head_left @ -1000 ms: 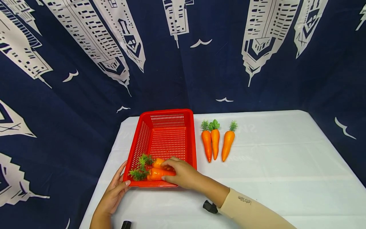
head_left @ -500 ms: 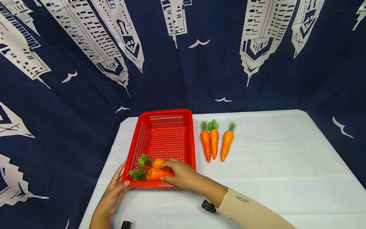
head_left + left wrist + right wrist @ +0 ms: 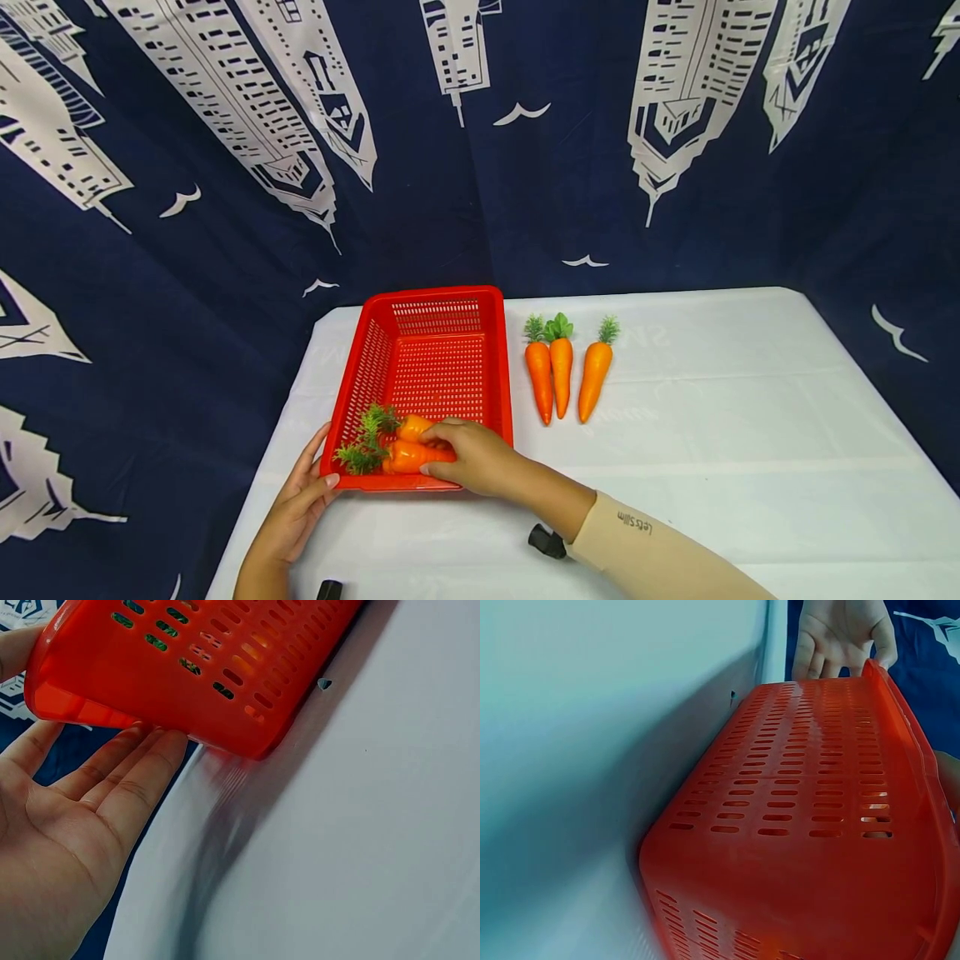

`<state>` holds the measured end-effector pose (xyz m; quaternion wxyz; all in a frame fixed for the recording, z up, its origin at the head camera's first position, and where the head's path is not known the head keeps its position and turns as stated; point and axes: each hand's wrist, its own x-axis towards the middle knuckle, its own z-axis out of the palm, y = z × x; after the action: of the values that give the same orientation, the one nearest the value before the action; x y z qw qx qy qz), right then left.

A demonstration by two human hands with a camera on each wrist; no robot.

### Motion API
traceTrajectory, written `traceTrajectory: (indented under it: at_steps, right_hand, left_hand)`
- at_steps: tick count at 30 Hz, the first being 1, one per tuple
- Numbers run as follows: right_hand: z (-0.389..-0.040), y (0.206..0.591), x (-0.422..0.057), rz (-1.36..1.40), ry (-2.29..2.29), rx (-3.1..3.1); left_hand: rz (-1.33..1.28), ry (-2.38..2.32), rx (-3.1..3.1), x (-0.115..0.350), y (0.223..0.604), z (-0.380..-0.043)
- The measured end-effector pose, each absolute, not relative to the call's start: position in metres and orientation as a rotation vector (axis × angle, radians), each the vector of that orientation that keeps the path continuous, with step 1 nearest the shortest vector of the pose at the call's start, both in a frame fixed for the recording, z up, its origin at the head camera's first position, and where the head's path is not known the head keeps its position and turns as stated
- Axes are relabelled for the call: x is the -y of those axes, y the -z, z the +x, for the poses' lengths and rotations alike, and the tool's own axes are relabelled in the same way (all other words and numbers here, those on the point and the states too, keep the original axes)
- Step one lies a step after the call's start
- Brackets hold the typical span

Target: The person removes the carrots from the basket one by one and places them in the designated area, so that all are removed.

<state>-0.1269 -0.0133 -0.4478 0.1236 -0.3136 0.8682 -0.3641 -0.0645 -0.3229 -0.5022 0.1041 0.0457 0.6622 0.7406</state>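
Note:
A red perforated plastic basket point(image 3: 507, 375) stands on the white-covered table in the head view. Inside its near end lie two carrots with feathery green tops, an orange carrot point(image 3: 412, 427) behind a redder carrot point(image 3: 408, 457). My right hand point(image 3: 483, 458) reaches over the basket's right side and grips these carrots, thumb at the front one, fingers over the back one; their tips are hidden under the hand. At the near left corner my left hand point(image 3: 300, 504) holds the basket, its thumb on the rim. In the left wrist view its fingers point(image 3: 127, 787) extend along the outer wall.
Right of the basket lie three more carrots, a red-orange carrot point(image 3: 538, 379), a slim orange carrot point(image 3: 562, 375) and a separate orange carrot point(image 3: 596, 379). A black object point(image 3: 547, 542) shows by the right sleeve. A navy cloth point(image 3: 420, 208) with white buildings hangs behind the table.
The whole head view has shifted slightly to the left. Both hands, the basket and the carrots keep their places relative to each other.

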Motion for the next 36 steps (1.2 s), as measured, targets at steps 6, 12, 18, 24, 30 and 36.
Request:
traceTrajectory:
  at_steps: [6,12,18,24,30,36]
  right_hand:
    - [-0.127,0.449,0.014,-0.902,1.053,-2.542]
    - [-0.126,0.45,0.013,-0.917,1.063,-2.55]
    - [-0.126,0.45,0.011,-0.929,1.137,-2.516]
    - [-0.126,0.45,0.008,-0.936,1.186,-2.496]
    - [-0.127,0.45,0.006,-0.898,1.308,-2.44]
    - [-0.127,0.45,0.003,-0.886,1.417,-2.391]
  left_hand:
    - [0.115,-2.185,-1.961,0.322,0.501,-0.064]
    - [0.128,-2.179,-1.967,0.323,0.502,-0.064]
    - [0.115,-2.177,-1.968,0.324,0.503,-0.064]
    - [0.116,-2.176,-1.972,0.325,0.504,-0.064]
    - [0.053,-2.169,-1.983,0.323,0.504,-0.064]
    - [0.093,-2.169,-1.976,0.325,0.503,-0.065]
